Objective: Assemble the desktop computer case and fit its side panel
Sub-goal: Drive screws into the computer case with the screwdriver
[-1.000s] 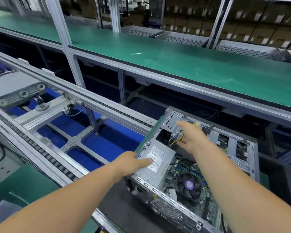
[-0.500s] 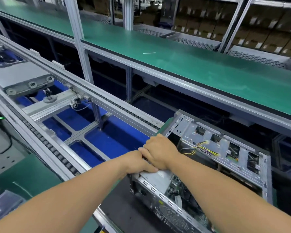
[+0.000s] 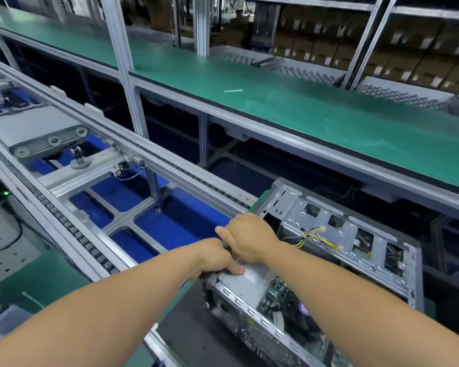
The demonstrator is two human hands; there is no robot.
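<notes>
Mid-assembly, by the look of it: computer case lying open on the dark mat, power supply in its near corner, yellow cables loose, no side panel visible. Left hand gripping the supply's edge; right hand curled over it. Conveyor rail close behind; green shelf above.

One head-worn view looks forward and down, wide-angled. It sits close above both forearms, facing the conveyor line.

Silver-grey case, yellow-black wires, green shelf, blue conveyor floor.
</notes>
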